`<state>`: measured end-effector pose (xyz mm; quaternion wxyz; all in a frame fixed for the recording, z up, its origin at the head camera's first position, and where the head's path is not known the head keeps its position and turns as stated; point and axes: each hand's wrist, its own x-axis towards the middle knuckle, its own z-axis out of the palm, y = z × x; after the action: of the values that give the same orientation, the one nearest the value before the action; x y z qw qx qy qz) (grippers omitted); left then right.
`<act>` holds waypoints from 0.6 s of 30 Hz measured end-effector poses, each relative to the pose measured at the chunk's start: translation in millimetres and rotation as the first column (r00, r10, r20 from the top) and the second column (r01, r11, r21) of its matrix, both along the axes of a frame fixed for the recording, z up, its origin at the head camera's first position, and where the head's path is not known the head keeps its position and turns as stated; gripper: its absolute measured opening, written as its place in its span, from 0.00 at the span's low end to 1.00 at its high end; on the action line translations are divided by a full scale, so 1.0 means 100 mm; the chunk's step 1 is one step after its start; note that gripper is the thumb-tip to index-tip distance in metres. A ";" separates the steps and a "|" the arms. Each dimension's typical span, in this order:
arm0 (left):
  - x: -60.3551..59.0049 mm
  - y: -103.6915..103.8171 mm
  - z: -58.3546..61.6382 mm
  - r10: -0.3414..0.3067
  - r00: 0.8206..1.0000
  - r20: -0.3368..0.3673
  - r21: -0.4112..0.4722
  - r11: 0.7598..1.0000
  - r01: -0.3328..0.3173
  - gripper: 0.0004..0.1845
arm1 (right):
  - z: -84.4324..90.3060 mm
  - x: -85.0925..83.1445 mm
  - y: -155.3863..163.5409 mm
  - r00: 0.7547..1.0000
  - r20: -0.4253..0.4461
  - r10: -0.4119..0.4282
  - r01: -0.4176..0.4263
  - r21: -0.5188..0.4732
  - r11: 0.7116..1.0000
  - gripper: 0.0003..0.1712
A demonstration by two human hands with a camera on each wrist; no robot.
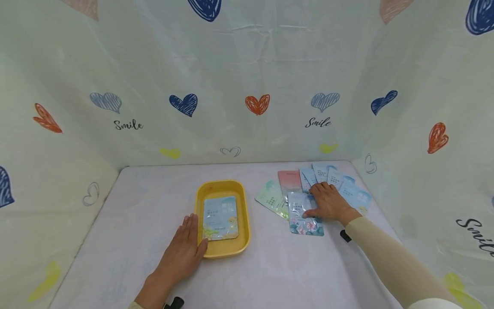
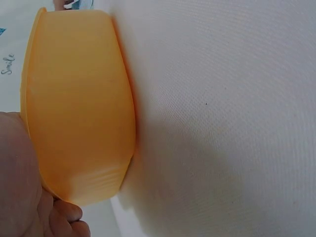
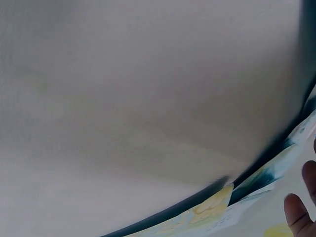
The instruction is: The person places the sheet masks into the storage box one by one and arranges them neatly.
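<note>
Two bare hands at a cloth-covered tabletop, with a yellow rectangular tray near its middle. The left hand lies along the tray's left side, its fingers extended against the rim and its thumb at the near corner; its grip is released, pressing without clasping. Within the tray, a light-blue sachet with yellow flowers lies flat, text uppermost. To the right of the tray, the right hand rests over a blue sachet with pink flowers, the thumb across its printed front and the fingers spread beyond its upper edge; this grip, too, is relaxed. That sachet overlaps a pale-green sachet and a pink sachet; several blue sachets fan out behind and to the right of the hand. Background: a pale curtain printed with hearts and the word "Smile".
</note>
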<state>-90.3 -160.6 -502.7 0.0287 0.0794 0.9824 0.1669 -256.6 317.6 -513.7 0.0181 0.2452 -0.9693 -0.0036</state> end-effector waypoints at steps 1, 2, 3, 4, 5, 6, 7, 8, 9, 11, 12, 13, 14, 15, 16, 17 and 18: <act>0.00 0.00 0.00 0.002 1.000 0.005 0.001 1.000 -0.002 0.44 | 0.01 0.00 -0.01 1.000 0.000 -0.006 0.006 -0.009 1.000 0.52; 0.00 0.00 0.01 0.003 1.000 0.009 0.002 1.000 -0.003 0.45 | 0.03 0.01 -0.02 1.000 0.006 -0.017 0.017 -0.022 1.000 0.52; 0.00 0.00 0.01 0.003 1.000 0.012 0.002 1.000 -0.003 0.45 | 0.04 0.00 -0.03 0.999 0.014 -0.029 0.029 -0.034 0.999 0.52; 0.00 0.00 0.01 0.002 1.000 0.014 0.004 1.000 -0.002 0.45 | 0.06 0.01 -0.05 0.999 0.028 -0.046 0.048 -0.054 0.997 0.52; 0.00 0.00 0.01 0.002 1.000 0.015 0.005 1.000 -0.002 0.44 | 0.09 0.01 -0.06 0.996 0.053 -0.070 0.073 -0.076 0.994 0.51; 0.00 0.00 0.01 0.001 1.000 0.017 0.006 1.000 -0.001 0.44 | 0.10 0.02 -0.08 0.992 0.082 -0.095 0.103 -0.098 0.990 0.50; 0.00 0.00 0.01 0.001 1.000 0.020 0.005 1.000 -0.001 0.45 | 0.12 0.02 -0.10 0.987 0.109 -0.120 0.133 -0.118 0.984 0.49; 0.00 0.00 0.01 -0.001 1.000 0.015 0.009 1.000 0.001 0.44 | 0.14 0.03 -0.12 0.979 0.139 -0.147 0.167 -0.145 0.975 0.49; 0.00 0.00 0.01 -0.002 1.000 0.015 0.010 1.000 0.002 0.44 | 0.16 0.03 -0.14 0.972 0.165 -0.167 0.194 -0.169 0.966 0.48; 0.01 0.00 0.01 -0.001 1.000 0.017 0.015 1.000 0.001 0.44 | 0.19 0.03 -0.17 0.956 0.208 -0.206 0.251 -0.220 0.943 0.48; 0.01 0.00 0.02 -0.002 1.000 0.019 0.018 1.000 0.001 0.44 | 0.20 0.03 -0.19 0.950 0.223 -0.217 0.270 -0.249 0.930 0.49; 0.01 0.00 0.02 -0.001 1.000 0.019 0.022 1.000 0.000 0.44 | 0.22 0.03 -0.20 0.946 0.236 -0.223 0.286 -0.282 0.916 0.49; 0.01 0.00 0.02 0.000 1.000 0.018 0.026 1.000 0.000 0.44 | 0.23 0.03 -0.21 0.941 0.252 -0.226 0.301 -0.315 0.900 0.48; 0.01 0.00 0.02 0.001 1.000 0.021 0.026 1.000 -0.001 0.44 | 0.24 0.02 -0.22 0.936 0.268 -0.230 0.316 -0.343 0.885 0.48; 0.01 0.00 0.02 0.001 1.000 0.023 0.026 1.000 -0.002 0.44 | 0.24 0.02 -0.23 0.929 0.284 -0.237 0.334 -0.367 0.868 0.47; 0.01 0.00 0.02 0.001 1.000 0.024 0.026 1.000 -0.001 0.44 | 0.25 0.02 -0.24 0.923 0.301 -0.239 0.348 -0.388 0.854 0.46; 0.01 0.00 0.02 0.000 1.000 0.026 0.025 1.000 -0.001 0.44 | 0.25 0.01 -0.24 0.918 0.314 -0.242 0.360 -0.406 0.840 0.45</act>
<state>-89.2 -160.1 -500.6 0.0405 0.0772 0.9798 0.1800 -255.2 293.4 -488.4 -0.0482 0.0758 -0.9636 0.2517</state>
